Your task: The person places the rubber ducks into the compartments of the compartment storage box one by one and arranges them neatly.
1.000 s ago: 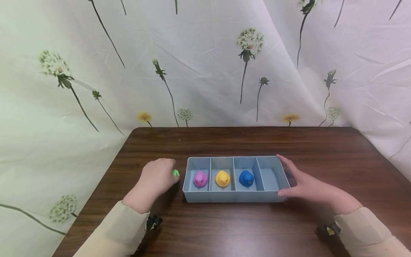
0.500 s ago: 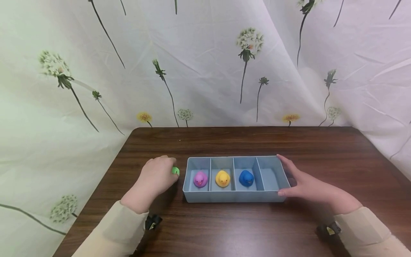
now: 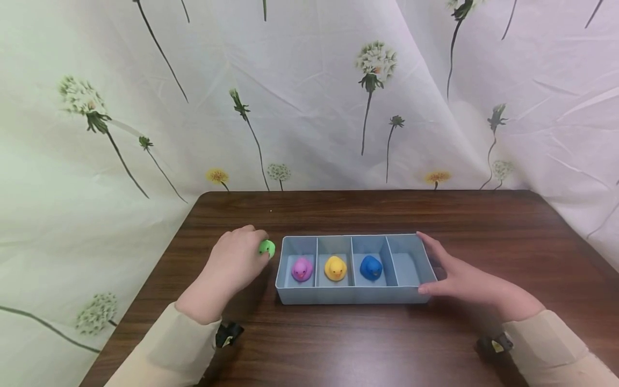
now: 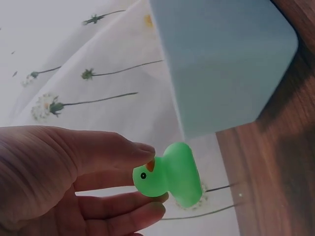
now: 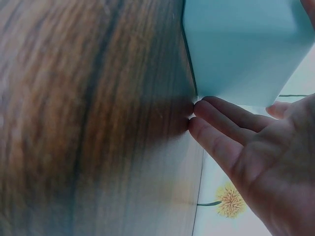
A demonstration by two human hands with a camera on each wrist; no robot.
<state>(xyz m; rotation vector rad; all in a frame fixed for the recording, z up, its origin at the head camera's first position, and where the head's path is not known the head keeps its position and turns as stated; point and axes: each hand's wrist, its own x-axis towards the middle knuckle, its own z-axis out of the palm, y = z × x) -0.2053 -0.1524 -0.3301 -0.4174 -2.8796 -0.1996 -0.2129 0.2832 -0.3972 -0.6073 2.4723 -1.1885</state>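
Observation:
My left hand (image 3: 235, 259) pinches a green toy duck (image 4: 179, 174) between thumb and fingertips, just left of a blue-grey divided box (image 3: 353, 295). In the left wrist view the duck's head lies between the thumb and fingers, its flat base turned outward, below the box's corner. The box has several compartments in a row. From left to right sit a purple duck (image 3: 302, 270), a yellow duck (image 3: 335, 269) and a blue duck (image 3: 371, 267); the rightmost compartment is bare. My right hand (image 3: 466, 277) holds the box's right end, thumb at the front corner, forefinger at the back.
The box stands on a dark wooden table (image 3: 353, 344). Behind and to the left hangs a white cloth (image 3: 309, 107) printed with dandelions. Each wrist wears a small dark device (image 3: 228, 334) below a beige sleeve (image 3: 164, 346).
My left hand has lifted the green duck up and slightly toward the back, and more of the duck shows now. The right hand and the box have stayed in place.

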